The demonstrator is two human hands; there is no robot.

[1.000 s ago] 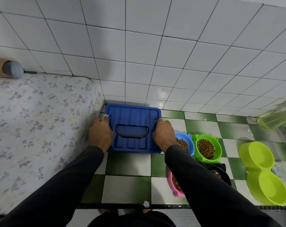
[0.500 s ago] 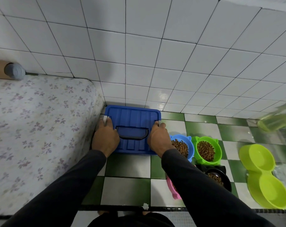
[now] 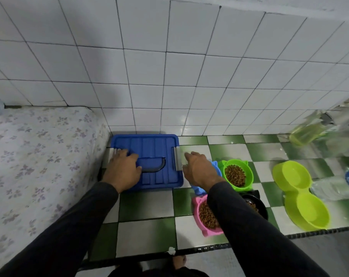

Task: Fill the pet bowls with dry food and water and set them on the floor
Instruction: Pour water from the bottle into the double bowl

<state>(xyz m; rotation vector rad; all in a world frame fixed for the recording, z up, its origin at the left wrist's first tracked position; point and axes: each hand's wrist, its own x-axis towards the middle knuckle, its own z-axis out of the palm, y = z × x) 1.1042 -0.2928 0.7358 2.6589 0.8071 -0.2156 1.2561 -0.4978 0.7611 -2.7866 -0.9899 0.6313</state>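
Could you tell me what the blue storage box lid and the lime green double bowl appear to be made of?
The blue ribbed storage box lid looks like moulded plastic with a semi-matt finish: uniform colour, raised ribs and a recessed handle. Its side latches look pale grey, perhaps plastic too. The lime green double bowl also looks like plastic, glossier, with soft highlights on its smooth, rounded one-piece rim.

Storage box lid (image 3: 149, 154): blue. Floor (image 3: 145, 204): green-and-white check. Wall (image 3: 169, 66): white tile. Bed cover (image 3: 39, 156), left: pale, purple floral. Bowls: green (image 3: 236, 174), pink (image 3: 207, 216), black (image 3: 257, 204), blue (image 3: 215, 166); double bowl (image 3: 301, 194), right: lime. Sleeves (image 3: 259, 232): dark grey.
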